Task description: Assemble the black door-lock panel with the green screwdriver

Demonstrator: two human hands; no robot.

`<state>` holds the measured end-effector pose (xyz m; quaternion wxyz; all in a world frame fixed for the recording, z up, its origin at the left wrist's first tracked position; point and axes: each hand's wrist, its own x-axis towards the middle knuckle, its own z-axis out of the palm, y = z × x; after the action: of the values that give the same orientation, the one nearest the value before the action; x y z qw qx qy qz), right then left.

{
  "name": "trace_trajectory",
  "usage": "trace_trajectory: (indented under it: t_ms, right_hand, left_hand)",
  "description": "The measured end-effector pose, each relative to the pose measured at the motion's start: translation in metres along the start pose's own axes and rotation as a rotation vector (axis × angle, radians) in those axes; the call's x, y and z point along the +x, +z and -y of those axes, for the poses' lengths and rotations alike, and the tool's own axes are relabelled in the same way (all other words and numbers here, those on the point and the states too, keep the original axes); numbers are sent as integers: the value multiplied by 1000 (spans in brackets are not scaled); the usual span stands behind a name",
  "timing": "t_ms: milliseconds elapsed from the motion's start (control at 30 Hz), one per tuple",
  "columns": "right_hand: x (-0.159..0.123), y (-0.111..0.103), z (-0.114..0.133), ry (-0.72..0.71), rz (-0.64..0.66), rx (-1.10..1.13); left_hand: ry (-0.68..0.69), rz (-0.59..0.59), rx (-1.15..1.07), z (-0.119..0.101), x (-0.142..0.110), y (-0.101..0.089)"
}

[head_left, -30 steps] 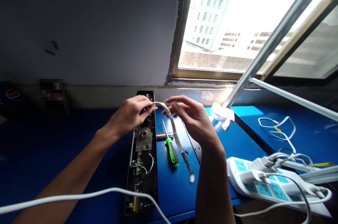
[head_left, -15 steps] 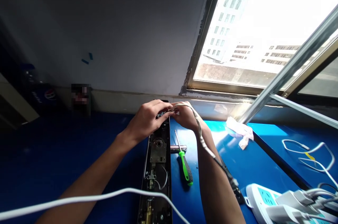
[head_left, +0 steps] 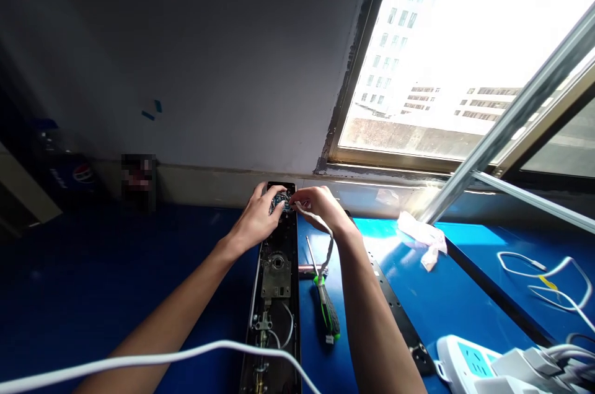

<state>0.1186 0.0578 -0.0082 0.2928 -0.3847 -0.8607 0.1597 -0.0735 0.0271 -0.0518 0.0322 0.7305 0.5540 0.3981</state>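
1. Leave the case [head_left: 274, 344] lying lengthwise on the bench [head_left: 186, 282], far end close to the back edge, with the board [head_left: 279, 199] set in that end.
2. Left hand [head_left: 260, 217]: fingers and thumb parted around the board, nothing seen held; contact with the board, cannot tell. Probably best used for steadying the case by its rim, without pressing on the small parts.
3. Right hand [head_left: 320, 203]: pinching the cable [head_left: 331, 245] near its upper end, just beside the case's right edge. Grip short and close to that end for control; tip hidden by the fingers, so check alignment before applying any force.
4. Give the cable slack. Now hanging from the right hand toward the bench's near edge, across the screwdriver [head_left: 331, 313], with a white plug [head_left: 330, 339] at the lower end, by the handle. Better to slide the screwdriver aside, against snagging.
5. Mind the white cord [head_left: 209, 347], passing across the case's nearer part; avoid catching it with either forearm.
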Motion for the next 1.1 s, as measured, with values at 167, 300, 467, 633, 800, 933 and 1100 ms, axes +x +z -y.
trace_trajectory:
  t_ms: [167, 300, 467, 633, 800, 933, 1100]
  right_hand:
    - [1, 5, 6, 26, -10, -82]
    - [1, 10, 12, 46, -53, -162]
    - [1, 12, 17, 93, -100, -265]
    - [3, 16, 16, 87, -96, -289]
    - [3, 17, 12, 60, -56, -229]
    - [4, 14, 8, 48, -44, -171]
    - [4, 12, 3, 35, -35, -102]
  left_hand:
    - [-70, 40, -69, 3, -1, 7]
    - [-97, 78, -93, 2, -4, 11]
    - [-141, 87, -105, 0, -8, 16]
    - [-178, 93, -152, 0, -6, 16]
    - [-195, 81, -229, 4, -1, 14]
    - [-204, 68, -273, 7, 0, 15]
    - [-212, 46, -310, 10, -1, 19]
